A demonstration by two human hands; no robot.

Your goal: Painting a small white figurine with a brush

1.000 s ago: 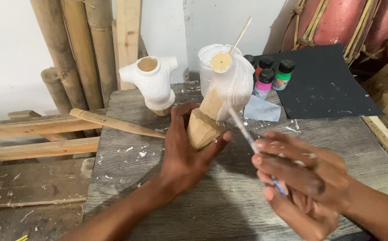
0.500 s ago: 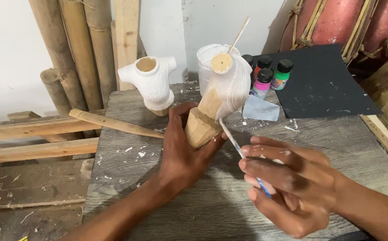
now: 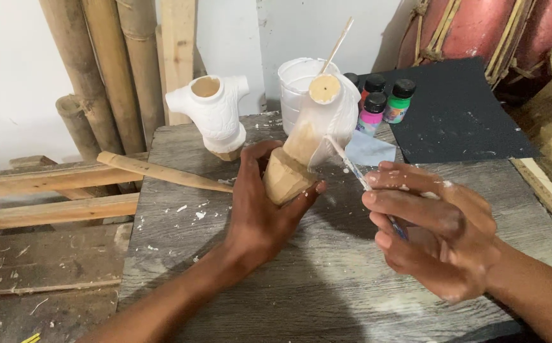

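My left hand (image 3: 260, 203) grips the bare base of the carved wooden figure (image 3: 307, 136), fingers wrapped shut, above the middle of the grey surface (image 3: 180, 254); its long axis leans toward 1 o'clock, its white-coated top farthest from me. My right hand (image 3: 435, 232), closed on the thin brush (image 3: 352, 166), has drifted left since a second ago, so the bristles now meet the painted edge.

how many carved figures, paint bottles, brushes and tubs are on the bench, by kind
carved figures: 2, one in the left hand being painted, one all white standing behind
small paint bottles: 3 clearly seen, pink, green, red; a fourth cap is partly hidden
brushes: 1, in the right hand
white tubs: 1, with a stick in it
total: 7
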